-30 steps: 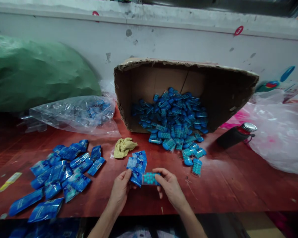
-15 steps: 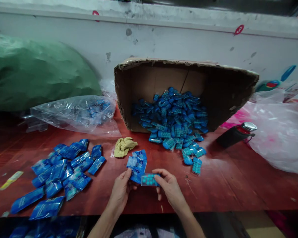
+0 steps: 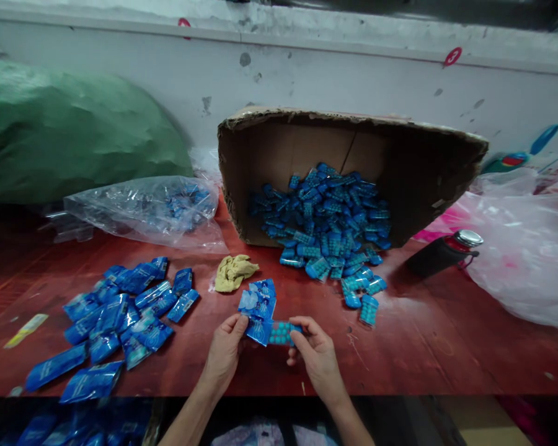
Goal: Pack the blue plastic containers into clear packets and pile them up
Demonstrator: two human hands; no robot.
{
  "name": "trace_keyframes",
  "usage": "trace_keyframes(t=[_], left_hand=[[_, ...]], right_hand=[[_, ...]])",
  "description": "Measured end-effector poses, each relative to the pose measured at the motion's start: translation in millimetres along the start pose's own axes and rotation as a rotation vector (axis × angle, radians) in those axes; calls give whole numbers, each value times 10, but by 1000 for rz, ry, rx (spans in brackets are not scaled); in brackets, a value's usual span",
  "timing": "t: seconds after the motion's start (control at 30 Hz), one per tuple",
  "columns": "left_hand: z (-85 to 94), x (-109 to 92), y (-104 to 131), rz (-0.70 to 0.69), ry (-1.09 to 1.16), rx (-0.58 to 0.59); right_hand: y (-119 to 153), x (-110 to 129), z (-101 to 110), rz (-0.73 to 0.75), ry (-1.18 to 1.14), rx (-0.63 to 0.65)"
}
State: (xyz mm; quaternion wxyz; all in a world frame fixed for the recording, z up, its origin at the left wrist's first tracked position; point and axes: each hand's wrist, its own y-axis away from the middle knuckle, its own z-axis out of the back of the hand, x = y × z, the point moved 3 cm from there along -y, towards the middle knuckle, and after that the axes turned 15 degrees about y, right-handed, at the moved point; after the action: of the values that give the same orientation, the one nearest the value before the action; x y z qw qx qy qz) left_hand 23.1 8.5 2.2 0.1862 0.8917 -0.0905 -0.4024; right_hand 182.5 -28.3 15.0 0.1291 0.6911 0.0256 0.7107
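A red surface (image 3: 400, 359) runs below a cardboard box (image 3: 439, 186) lying on its side. The left hand (image 3: 225, 347) has its fingers pinching a blue pouch (image 3: 260, 297); the right hand's (image 3: 317, 350) fingers grip 1 pack of turquoise balls (image 3: 281, 333) at the pouch's lower edge, between the 2 hands. Misalignment could crumple the limp film; a loose pinch could drop either. Bumping the nearest pouch on the left (image 3: 93, 382) could tip it off the edge.

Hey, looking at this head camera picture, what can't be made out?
All in the head view:
Left hand, some fingertips: hidden behind the blue pouch.
Pouch print: too small and blurred.
Clear pack, pouch-side end: overlapped; inside or behind, I can't tell.
Green sack: cut off by the left edge, contents hidden by its wall.
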Motion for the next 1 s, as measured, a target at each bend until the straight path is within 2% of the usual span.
trace_keyframes(t=[0.13, 0.3, 0.4, 0.5, 0.63, 0.7, 0.8, 0.9, 1.0], left_hand=[[-23, 22, 48, -7, 32, -29], [-78, 89, 119, 83, 135, -72], [-109, 132, 128, 154, 192, -78], [-114, 160, 113, 211, 216, -79], [-103, 123, 90, 288, 213, -8], [-118, 97, 91, 332, 205, 49], [-155, 88, 104, 357, 222, 27], [-197, 98, 120, 350, 246, -21], [-220, 82, 130, 374, 229, 56]], right_hand=[[64, -121, -81, 61, 42, -67], [122, -189, -143, 332, 291, -226], [119, -167, -169, 386, 321, -271], [110, -102, -206, 363, 298, -197], [75, -35, -236, 255, 161, 102], [42, -54, -226, 139, 65, 184], [11, -96, -198, 55, 52, 109], [52, -45, -194, 227, 218, -13], [112, 44, -194, 399, 350, -55]])
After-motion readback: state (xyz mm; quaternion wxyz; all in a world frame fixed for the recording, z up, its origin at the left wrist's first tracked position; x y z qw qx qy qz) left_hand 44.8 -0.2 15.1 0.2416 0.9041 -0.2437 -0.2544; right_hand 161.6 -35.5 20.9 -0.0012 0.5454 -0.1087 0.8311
